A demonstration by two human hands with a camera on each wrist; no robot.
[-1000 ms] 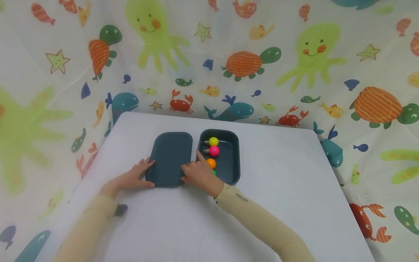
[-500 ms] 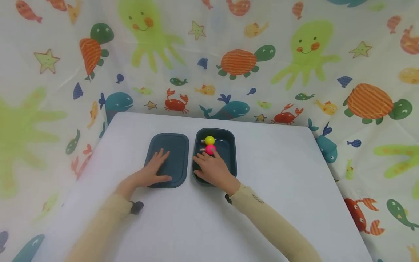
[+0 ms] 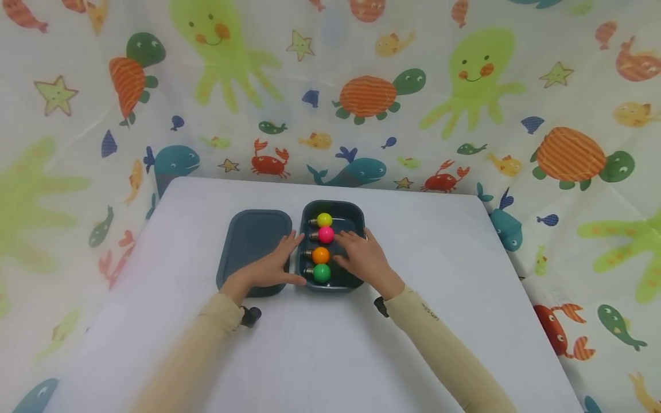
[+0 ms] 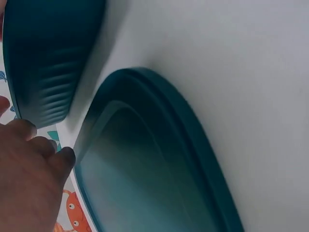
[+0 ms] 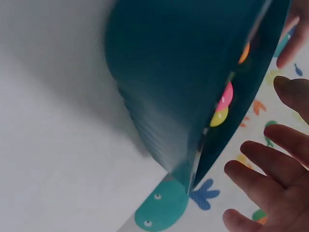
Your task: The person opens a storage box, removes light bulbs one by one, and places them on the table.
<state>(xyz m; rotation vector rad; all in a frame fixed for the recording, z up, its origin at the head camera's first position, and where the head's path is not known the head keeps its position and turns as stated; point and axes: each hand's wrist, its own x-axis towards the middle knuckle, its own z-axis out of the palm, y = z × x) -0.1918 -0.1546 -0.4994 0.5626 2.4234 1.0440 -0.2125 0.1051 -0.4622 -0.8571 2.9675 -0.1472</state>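
A dark blue-grey box [image 3: 347, 280] holds small coloured light bulbs with screw bases, lined up along its left side: yellow [image 3: 324, 219], pink [image 3: 326, 234], orange [image 3: 321, 255] and green [image 3: 322, 273]. A matching flat lid [image 3: 250, 241] lies left of the box. My left hand [image 3: 268, 268] reaches across the lid's right edge, fingers spread, tips right at the box's left rim. On the other side my right hand [image 3: 369, 259] is over the box's right rim, fingers extended. In the right wrist view, this hand [image 5: 282, 169] holds nothing and its fingers are apart.
Box and lid stand side by side on a white table [image 3: 439, 246]. A cloth printed with sea animals [image 3: 369, 94] hangs behind and at both sides. Each wrist wears a small dark camera, such as the left one [image 3: 251, 316].
My left hand has moved right, from the lid's left side to the box. The right hand has drawn back to the box's right side, uncovering the orange and green bulbs.
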